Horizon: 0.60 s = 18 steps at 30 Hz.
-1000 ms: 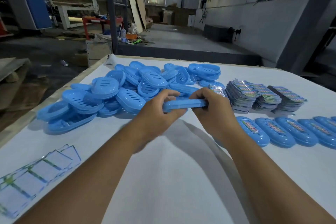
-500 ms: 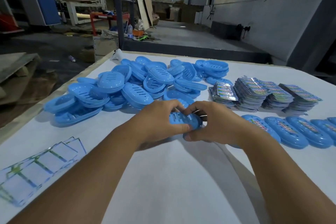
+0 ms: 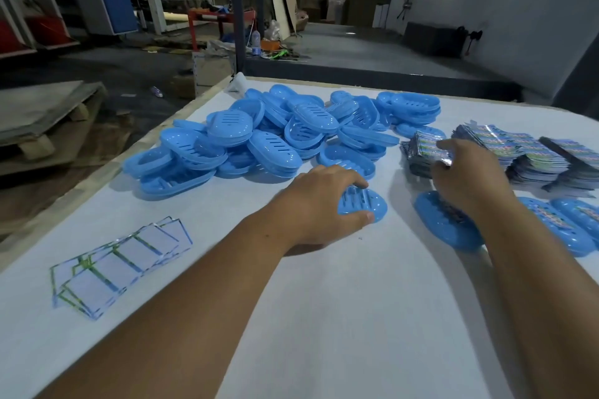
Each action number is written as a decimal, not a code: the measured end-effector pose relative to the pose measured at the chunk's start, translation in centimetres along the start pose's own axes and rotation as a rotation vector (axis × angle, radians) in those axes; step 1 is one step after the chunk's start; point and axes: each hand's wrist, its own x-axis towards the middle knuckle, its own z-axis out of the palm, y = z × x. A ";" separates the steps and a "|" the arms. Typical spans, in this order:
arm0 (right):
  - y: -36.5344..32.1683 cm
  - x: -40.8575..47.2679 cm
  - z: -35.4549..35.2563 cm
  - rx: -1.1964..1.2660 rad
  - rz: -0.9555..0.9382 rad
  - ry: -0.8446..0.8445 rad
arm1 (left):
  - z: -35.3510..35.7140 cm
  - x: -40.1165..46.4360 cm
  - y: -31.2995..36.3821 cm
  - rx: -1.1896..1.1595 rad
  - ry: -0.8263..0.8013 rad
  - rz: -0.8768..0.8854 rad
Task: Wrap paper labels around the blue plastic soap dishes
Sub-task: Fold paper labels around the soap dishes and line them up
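Observation:
A blue soap dish [image 3: 372,206] lies on the white table [image 3: 324,317], slotted side up. My left hand [image 3: 319,201] grips it, fingers over its far rim and thumb on its near edge. My right hand [image 3: 466,172] reaches onto the leftmost stack of printed paper labels [image 3: 419,152], fingertips curled on the top label. A heap of unlabelled blue dishes [image 3: 275,136] fills the far middle of the table. Labelled dishes [image 3: 551,227] lie in a row at the right, the nearest one [image 3: 444,230] partly under my right wrist.
More label stacks [image 3: 534,159] stand at the far right. A fan of white label backs [image 3: 120,262] lies near the left edge of the table. Beyond the table is a workshop floor with a pallet [image 3: 42,120] and a steel post [image 3: 236,6].
Both hands held one dish above the table. Now the dish rests on the table under my left hand, and my right hand has let go and moved right to the label stack.

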 end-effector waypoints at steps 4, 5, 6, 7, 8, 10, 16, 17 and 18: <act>0.1 -0.1 0.3 -0.102 0.019 -0.109 | 0.2 0.2 0.0 -0.032 -0.007 0.014; 0.3 0.1 0.4 -0.106 0.022 -0.101 | 0.3 0.2 0.0 -0.034 -0.004 0.017; 0.4 0.2 0.4 -0.111 0.017 -0.086 | 0.3 0.3 0.0 -0.035 0.001 0.018; 0.4 0.3 0.4 -0.116 0.015 -0.073 | 0.3 0.2 0.0 -0.035 0.005 0.019; 0.4 0.4 0.5 -0.120 0.002 -0.060 | 0.2 0.2 0.1 -0.034 0.009 0.021; 0.6 0.8 0.7 -0.116 -0.009 -0.042 | 0.2 0.1 0.2 -0.032 0.012 0.025; 0.8 0.6 0.9 -0.073 -0.001 0.095 | 0.2 0.2 0.4 -0.024 0.014 0.028; 0.8 0.5 0.9 -0.071 0.006 0.112 | 0.2 0.3 0.4 -0.020 0.016 0.027; 0.7 0.4 0.8 -0.077 0.015 0.125 | 0.2 0.3 0.4 -0.015 0.018 0.026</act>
